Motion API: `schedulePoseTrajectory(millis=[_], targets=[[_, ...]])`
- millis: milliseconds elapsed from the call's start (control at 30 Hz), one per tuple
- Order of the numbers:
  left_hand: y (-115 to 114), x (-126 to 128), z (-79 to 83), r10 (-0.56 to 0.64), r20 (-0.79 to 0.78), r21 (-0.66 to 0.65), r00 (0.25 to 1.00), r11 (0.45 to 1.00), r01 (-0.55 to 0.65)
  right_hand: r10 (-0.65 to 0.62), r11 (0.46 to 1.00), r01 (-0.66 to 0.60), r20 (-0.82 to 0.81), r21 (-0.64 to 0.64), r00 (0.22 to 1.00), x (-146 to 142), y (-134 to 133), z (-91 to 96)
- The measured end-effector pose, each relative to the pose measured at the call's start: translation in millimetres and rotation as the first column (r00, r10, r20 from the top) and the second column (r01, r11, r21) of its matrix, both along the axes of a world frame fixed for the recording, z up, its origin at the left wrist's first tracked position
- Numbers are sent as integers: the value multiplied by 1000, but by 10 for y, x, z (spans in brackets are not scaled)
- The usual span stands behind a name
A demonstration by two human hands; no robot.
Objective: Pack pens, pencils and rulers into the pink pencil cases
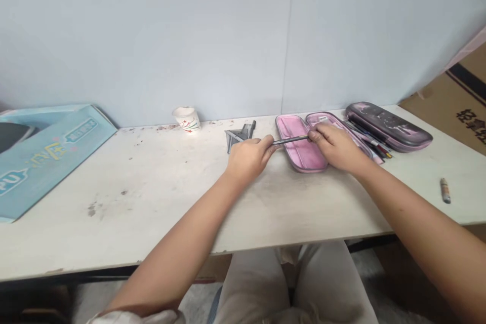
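The right hand [336, 146] hides part of the open pink case [299, 149].

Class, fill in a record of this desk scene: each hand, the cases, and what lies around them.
Left hand: holds one end of a slim dark stick
Right hand: holds its other end
Open case: pink-lined, partly behind the right hand
Closed case: dark, right of the open one, pens between them
Farther left: paper cup; blue printed packaging
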State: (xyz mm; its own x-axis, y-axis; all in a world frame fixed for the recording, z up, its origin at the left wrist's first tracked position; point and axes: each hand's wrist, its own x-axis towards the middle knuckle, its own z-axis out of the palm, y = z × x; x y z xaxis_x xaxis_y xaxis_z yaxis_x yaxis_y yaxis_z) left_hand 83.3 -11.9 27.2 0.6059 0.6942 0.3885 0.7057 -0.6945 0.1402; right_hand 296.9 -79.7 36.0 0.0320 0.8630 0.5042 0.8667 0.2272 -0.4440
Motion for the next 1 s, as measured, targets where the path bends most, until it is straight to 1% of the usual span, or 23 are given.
schedulePoseTrajectory(millis=[67, 133, 200, 233, 300, 367, 433, 467, 600, 633, 700, 767, 800, 933, 1000], targets=[[71, -78, 12, 64, 171, -119, 983, 992, -44, -17, 998, 21, -59, 67, 998, -10, 98, 13], [120, -139, -3, 114, 333, -268, 936, 963, -22, -30, 990, 53, -176, 131, 984, -58, 188, -23], [137, -165, -50, 109, 439, -396, 892, 914, 83, -8, 983, 59, -282, 173, 959, -150, 256, -110], [133, -161, -82, 101, 470, -444, 877, 886, 136, 16, 982, 41, -303, 183, 953, -209, 275, -167], [106, -129, -147, 86, 501, -512, 861, 832, 215, 69, 987, -30, -248, 156, 966, -325, 279, -282], [71, -86, -194, 66, 527, -531, 847, 804, 268, 120, 988, -104, -151, 111, 981, -406, 244, -368], [44, -57, -214, 50, 551, -525, 833, 797, 299, 143, 987, -135, -88, 84, 986, -430, 196, -407], [37, -50, -216, 51, 554, -528, 831, 793, 304, 139, 988, -133, -75, 79, 987, -422, 175, -411], [49, -59, -222, 104, 515, -578, 851, 775, 255, 92, 995, -90, -59, 36, 994, -337, 139, -380], [61, -64, -227, 98, 525, -581, 846, 767, 272, 81, 997, -80, -57, 16, 995, -315, 141, -372], [90, -74, -243, 60, 577, -563, 814, 751, 344, 59, 998, -59, -47, -2, 997, -277, 153, -361], [121, -81, -264, 26, 629, -536, 777, 738, 410, 27, 999, -26, -36, 30, 999, -242, 167, -358], [134, -84, -276, 29, 643, -530, 765, 738, 417, 7, 998, -5, -33, 60, 999, -223, 172, -358], [162, -105, -300, 119, 662, -546, 740, 752, 368, -67, 985, 72, -36, 157, 997, -148, 179, -357], [160, -126, -288, 136, 660, -536, 739, 775, 336, -80, 981, 83, -26, 178, 996, -120, 180, -357]])
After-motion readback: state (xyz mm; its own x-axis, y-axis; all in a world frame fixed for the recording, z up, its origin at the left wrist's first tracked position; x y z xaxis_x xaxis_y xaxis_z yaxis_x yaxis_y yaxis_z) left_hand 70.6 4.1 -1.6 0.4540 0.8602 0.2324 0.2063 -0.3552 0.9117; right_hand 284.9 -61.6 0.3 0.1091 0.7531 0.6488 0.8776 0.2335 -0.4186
